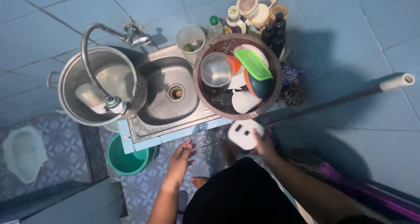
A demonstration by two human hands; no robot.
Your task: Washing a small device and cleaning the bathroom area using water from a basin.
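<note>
Blue-tiled walls frame the steel sink [168, 92], where your right hand [264, 144] grips a white mug [245, 134] near the dish-filled basin [272, 59], not yet placed, while your left hand [180, 159] hovers open, empty.

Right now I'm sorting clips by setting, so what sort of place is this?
Likely a home washing-up corner in a tiled wet room: a steel sink with a hose faucet, a basin of dishes, and a squat toilet.
</note>
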